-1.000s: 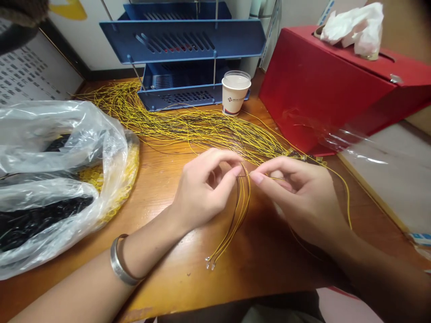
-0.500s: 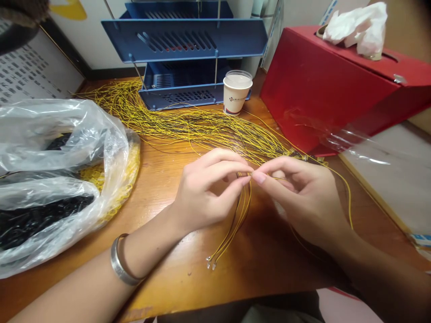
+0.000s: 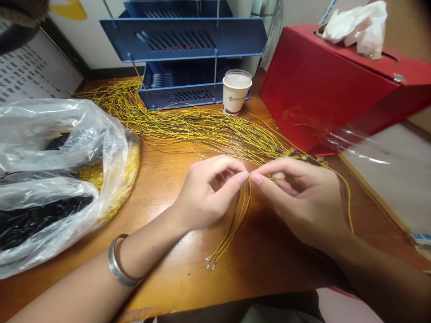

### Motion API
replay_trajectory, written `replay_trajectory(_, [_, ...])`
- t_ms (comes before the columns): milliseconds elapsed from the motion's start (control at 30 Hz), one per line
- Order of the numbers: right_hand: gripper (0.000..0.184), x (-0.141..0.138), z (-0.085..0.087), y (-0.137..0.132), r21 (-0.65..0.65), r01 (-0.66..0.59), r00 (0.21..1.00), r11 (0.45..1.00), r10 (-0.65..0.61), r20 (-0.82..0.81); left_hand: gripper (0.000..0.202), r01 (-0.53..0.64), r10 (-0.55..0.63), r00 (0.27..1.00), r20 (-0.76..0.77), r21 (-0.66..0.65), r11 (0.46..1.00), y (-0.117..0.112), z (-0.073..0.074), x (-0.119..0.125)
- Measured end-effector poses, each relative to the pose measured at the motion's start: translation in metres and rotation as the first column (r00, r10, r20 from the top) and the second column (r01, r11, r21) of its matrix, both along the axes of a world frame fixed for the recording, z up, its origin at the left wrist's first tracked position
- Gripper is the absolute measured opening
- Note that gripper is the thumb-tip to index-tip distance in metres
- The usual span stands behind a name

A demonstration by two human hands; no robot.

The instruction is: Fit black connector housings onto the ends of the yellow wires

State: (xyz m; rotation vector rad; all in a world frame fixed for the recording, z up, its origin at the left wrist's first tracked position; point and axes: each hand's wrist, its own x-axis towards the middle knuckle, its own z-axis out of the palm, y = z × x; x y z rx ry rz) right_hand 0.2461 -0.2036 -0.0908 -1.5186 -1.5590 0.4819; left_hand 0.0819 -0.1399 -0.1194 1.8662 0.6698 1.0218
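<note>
Thumb and index finger of my left hand (image 3: 213, 190) are pinched on thin yellow and black wires (image 3: 243, 206). My right hand (image 3: 301, 193) pinches at the same spot, its fingertips almost meeting the left ones. What lies exactly between the tips is hidden. The wires hang down from there, and small clear ends (image 3: 210, 264) rest on the wooden table (image 3: 161, 278). One yellow wire (image 3: 348, 193) loops out behind my right hand. Just beyond both hands a long bundle of yellow and black wires (image 3: 202, 125) lies across the table.
A clear plastic bag (image 3: 114, 134) with black and yellow pieces stands at the left. Behind the bundle are blue stacked trays (image 3: 202, 40) and a paper cup (image 3: 237, 94). A red box (image 3: 323, 89) topped with white tissue (image 3: 358, 27) stands at the back right.
The upper fingers of my left hand have curled in, and its pinch has closed tighter near the right fingertips. A short wire stretch visible between the left fingers is now covered.
</note>
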Motion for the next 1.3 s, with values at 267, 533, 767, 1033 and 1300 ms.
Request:
replay_trajectory(267, [0.009, 0.001, -0.002, -0.001, 0.08, -0.051, 0.99, 0.996, 0.04, 0.138, 0.02, 0.359, -0.179, 0.926, 0.333, -0.629, 0.689, 0.004, -0.001, 0.003])
replay_trajectory(533, [0.01, -0.001, 0.003, 0.001, 0.002, -0.005, 1.0, 1.0, 0.005, 0.027, 0.016, 0.312, -0.223, 0.942, 0.252, -0.408, 0.858, 0.004, -0.004, -0.001])
replay_trajectory(767, [0.01, -0.001, 0.002, 0.001, 0.006, 0.004, 1.0, 1.0, -0.004, 0.029, 0.011, 0.163, -0.152, 0.986, 0.064, -0.234, 0.959, 0.002, -0.004, -0.001])
replay_trajectory(1033, [0.009, 0.001, 0.001, 0.001, 0.004, 0.004, 0.998, 1.0, -0.004, 0.058, 0.009, 0.076, -0.073, 0.997, -0.028, 0.157, 0.985, 0.01, 0.0, -0.001])
replay_trajectory(1300, [0.01, 0.002, 0.0, 0.001, 0.027, -0.006, 0.996, 1.0, 0.004, 0.085, 0.012, 0.03, -0.02, 0.999, -0.044, 0.249, 0.968, 0.01, -0.001, -0.002])
